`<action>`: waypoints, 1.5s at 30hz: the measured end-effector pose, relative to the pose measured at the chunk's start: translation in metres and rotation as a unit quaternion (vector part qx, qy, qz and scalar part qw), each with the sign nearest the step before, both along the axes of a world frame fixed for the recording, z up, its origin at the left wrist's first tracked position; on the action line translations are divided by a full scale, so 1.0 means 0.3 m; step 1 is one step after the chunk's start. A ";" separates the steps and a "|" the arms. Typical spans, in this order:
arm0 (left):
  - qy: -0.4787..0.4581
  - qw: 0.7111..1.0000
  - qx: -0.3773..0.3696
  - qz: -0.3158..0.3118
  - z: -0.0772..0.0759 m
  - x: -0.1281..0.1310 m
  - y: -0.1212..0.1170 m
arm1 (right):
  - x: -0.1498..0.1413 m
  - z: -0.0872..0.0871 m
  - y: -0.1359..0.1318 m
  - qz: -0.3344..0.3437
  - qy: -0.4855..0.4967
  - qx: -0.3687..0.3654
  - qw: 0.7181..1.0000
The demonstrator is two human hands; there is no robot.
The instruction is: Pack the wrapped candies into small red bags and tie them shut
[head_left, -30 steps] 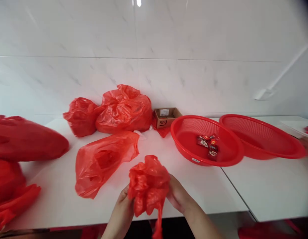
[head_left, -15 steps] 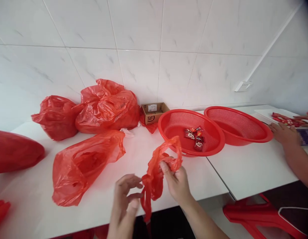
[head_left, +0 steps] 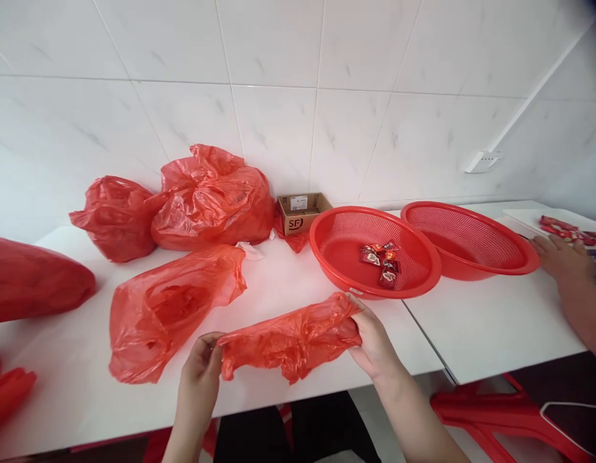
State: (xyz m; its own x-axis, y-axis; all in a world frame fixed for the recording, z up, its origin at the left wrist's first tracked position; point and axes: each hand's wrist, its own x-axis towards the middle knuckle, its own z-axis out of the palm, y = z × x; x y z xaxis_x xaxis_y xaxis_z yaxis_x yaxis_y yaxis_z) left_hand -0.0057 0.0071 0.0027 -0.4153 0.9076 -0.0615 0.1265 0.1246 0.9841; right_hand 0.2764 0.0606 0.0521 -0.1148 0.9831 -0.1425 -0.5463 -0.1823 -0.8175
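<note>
I hold an empty red plastic bag [head_left: 290, 335] stretched sideways between both hands, just above the white table's front edge [head_left: 326, 379]. My left hand [head_left: 201, 366] pinches its left end. My right hand [head_left: 375, 337] grips its right end. Behind it to the left lies a half-full red bag [head_left: 167, 308]. A red mesh basket [head_left: 346, 241] with a few red candy packets [head_left: 379, 260] sits just beyond my right hand.
Two tied full red bags [head_left: 211, 199] and a small cardboard box [head_left: 302, 212] stand against the tiled wall. A second red basket [head_left: 471, 238] lies to the right. Another person's hand [head_left: 562, 257] rests at the right edge. More red bags [head_left: 32, 276] lie left; a red stool [head_left: 500, 418] stands below.
The bag was a crumpled ball in both hands; my right hand lifted it, and now both hands have pulled it out flat and wide. The camera view shifted left.
</note>
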 end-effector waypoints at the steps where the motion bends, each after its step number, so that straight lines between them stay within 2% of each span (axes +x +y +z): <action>1: 0.007 1.000 -0.001 0.001 0.011 0.001 -0.006 | -0.003 -0.007 -0.002 -0.004 -0.012 0.010 1.000; 4: 0.097 0.994 0.046 -0.004 0.071 0.054 -0.044 | -0.017 -0.003 0.001 -0.003 -0.076 0.041 0.996; 6: 0.216 0.969 0.122 -0.003 0.120 0.121 -0.071 | -0.030 0.019 0.011 0.033 -0.134 0.067 0.988; 8: 0.309 0.934 0.180 -0.013 0.155 0.195 -0.080 | -0.051 0.047 0.026 0.075 -0.200 0.105 0.971; 10: 0.341 0.923 0.168 -0.056 0.168 0.254 -0.058 | -0.079 0.071 0.046 0.100 -0.275 0.154 0.944; 13: 0.250 0.958 0.066 -0.126 0.155 0.284 0.011 | -0.109 0.105 0.063 0.100 -0.376 0.230 0.892; 15: 0.169 0.974 0.019 -0.152 0.142 0.272 0.053 | -0.113 0.134 0.044 0.038 -0.418 0.291 0.860; 17: 0.137 0.979 0.012 -0.148 0.136 0.255 0.077 | -0.115 0.166 -0.007 -0.052 -0.424 0.356 0.831; 18: 0.138 0.981 0.017 -0.137 0.135 0.248 0.082 | -0.121 0.177 -0.040 -0.073 -0.417 0.383 0.821; 19: 0.138 0.982 0.018 -0.126 0.137 0.243 0.084 | -0.130 0.181 -0.073 -0.062 -0.408 0.408 0.814; 21: 0.133 0.984 0.018 -0.117 0.146 0.236 0.082 | -0.159 0.159 -0.118 0.029 -0.419 0.437 0.796; 22: 0.132 0.984 0.019 -0.114 0.152 0.230 0.080 | -0.173 0.131 -0.124 0.079 -0.450 0.435 0.775; 24: 0.118 0.986 0.027 -0.113 0.168 0.205 0.068 | -0.182 0.056 -0.098 0.138 -0.559 0.403 0.711; 26: 0.073 0.986 0.018 -0.146 0.188 0.161 0.043 | -0.153 -0.015 -0.038 0.178 -0.655 0.360 0.640; 27: 0.036 0.984 0.001 -0.176 0.198 0.133 0.024 | -0.123 -0.036 -0.005 0.199 -0.676 0.351 0.617; 28: -0.009 0.977 -0.023 -0.210 0.209 0.104 0.001 | -0.087 -0.045 0.024 0.218 -0.680 0.351 0.605; 30: -0.107 0.965 -0.068 -0.230 0.226 0.050 -0.048 | -0.010 -0.028 0.069 0.258 -0.662 0.370 0.599; 33: -0.228 0.959 -0.100 -0.138 0.234 -0.002 -0.098 | 0.073 0.043 0.101 0.326 -0.637 0.398 0.574; 36: -0.256 0.957 -0.102 -0.089 0.216 -0.024 -0.100 | 0.105 0.098 0.117 0.356 -0.663 0.381 0.537; 38: -0.193 0.972 -0.084 -0.101 0.195 -0.027 -0.084 | 0.112 0.108 0.122 0.358 -0.676 0.366 0.531; 40: -0.063 0.982 -0.073 -0.164 0.175 -0.018 -0.066 | 0.111 0.098 0.117 0.356 -0.668 0.363 0.543; 41: 0.014 0.975 -0.075 -0.208 0.165 -0.006 -0.059 | 0.106 0.086 0.110 0.350 -0.661 0.367 0.553; 43: 0.153 0.944 -0.089 -0.278 0.145 0.033 -0.052 | 0.083 0.052 0.087 0.314 -0.656 0.375 0.575; 45: 0.253 0.919 -0.100 -0.284 0.119 0.087 -0.052 | 0.046 0.012 0.059 0.259 -0.668 0.373 0.589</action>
